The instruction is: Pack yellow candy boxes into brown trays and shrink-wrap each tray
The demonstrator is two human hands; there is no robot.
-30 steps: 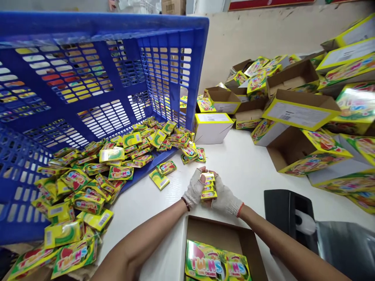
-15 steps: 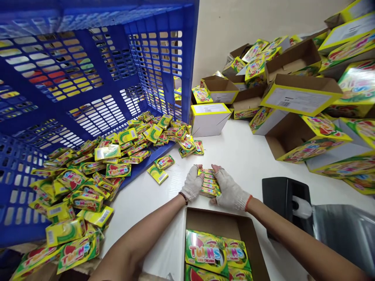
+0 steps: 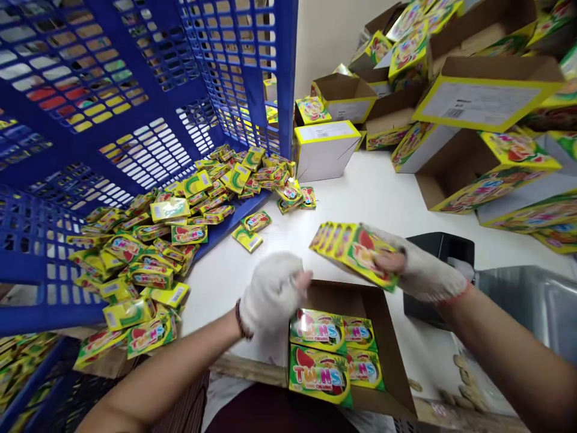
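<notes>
My right hand (image 3: 408, 264), in a fingerless white glove, grips a row of small yellow-green TWINS candy packs (image 3: 349, 243) pressed together. It holds them tilted above the far end of an open cardboard box (image 3: 393, 343). Inside that box lie larger-faced TWINS packs (image 3: 318, 374), flat and side by side, towards its near end; the far end shows bare cardboard. At the box's left far corner is my left hand (image 3: 274, 291), gloved too and smeared by motion. Its fingers are curled out of sight with the thumb pointing right, and I see nothing in it.
A tipped blue crate (image 3: 283, 78) spills loose candy packs (image 3: 148, 252) onto the white table (image 3: 288, 231) at left. Empty display boxes (image 3: 487, 96) are heaped at the back right. A black device (image 3: 433, 258) with a clear plastic part stands by my right forearm.
My hands have parted. The right hand has lifted the row of packs off the table and turned it towards the box; the left has let go and moved left and nearer. The view has tipped down.
</notes>
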